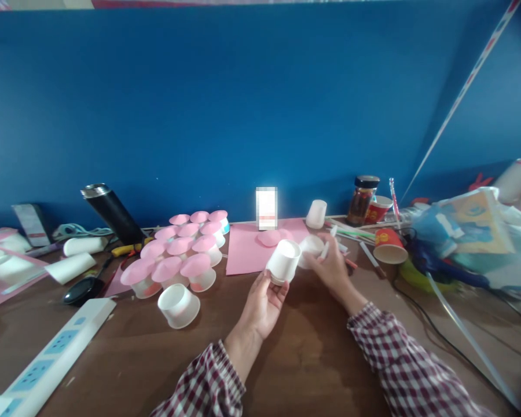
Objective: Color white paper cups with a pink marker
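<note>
My left hand (263,307) is closed around the lower part of a white cup (285,260), its opening tilted up. My right hand (334,269) is just to the right, closed on a slim white pen-like tube (325,250) that shows between the fingers. Beside those fingers is a translucent white plastic cup (311,249); whether they touch it I cannot tell. Behind the hands lies a pink paper sheet (247,255), with pink paper discs (272,237) on it. To the left stand several white cups topped with shallow pink paper cones (167,269). An uncovered white cup (179,306) stands in front of them.
A power strip (52,359), black mouse (82,291) and tilted black flask (113,214) are at left. Toward the right are a white cup (316,214), dark jar (362,202), red paper cup (389,246), cables and plastic bags (464,231). A blue partition (243,104) rises behind.
</note>
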`<state>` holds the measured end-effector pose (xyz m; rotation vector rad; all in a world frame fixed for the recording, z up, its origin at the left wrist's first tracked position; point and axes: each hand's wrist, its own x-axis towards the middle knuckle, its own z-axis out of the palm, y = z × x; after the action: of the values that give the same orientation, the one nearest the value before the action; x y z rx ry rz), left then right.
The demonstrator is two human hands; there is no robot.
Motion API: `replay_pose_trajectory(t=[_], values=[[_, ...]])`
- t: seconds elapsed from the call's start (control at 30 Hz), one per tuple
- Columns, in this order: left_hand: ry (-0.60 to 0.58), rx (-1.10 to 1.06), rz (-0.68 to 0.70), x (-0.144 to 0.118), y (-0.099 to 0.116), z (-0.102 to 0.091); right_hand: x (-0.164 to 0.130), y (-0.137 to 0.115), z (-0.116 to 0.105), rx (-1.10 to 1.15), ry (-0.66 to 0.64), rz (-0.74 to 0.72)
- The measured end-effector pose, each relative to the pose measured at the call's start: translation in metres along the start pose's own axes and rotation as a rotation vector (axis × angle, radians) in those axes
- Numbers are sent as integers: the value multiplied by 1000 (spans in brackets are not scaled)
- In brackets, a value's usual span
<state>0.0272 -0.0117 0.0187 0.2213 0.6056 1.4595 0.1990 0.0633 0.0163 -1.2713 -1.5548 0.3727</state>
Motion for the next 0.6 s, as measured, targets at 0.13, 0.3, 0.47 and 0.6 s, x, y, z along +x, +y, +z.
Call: replay_pose_trajectory(t=[0.13, 0.3, 0.47, 0.6], values=[[44, -129, -6, 4, 11, 2, -8, -4, 8, -35, -222, -63], [29, -192, -46, 4, 18, 4, -12, -15, 2, 107, -75, -142], [-52, -145, -72, 0, 13, 2, -22, -33, 2, 95, -98, -377], [-151, -65, -56, -4, 8, 2, -29, -37, 6, -78, -92, -519]])
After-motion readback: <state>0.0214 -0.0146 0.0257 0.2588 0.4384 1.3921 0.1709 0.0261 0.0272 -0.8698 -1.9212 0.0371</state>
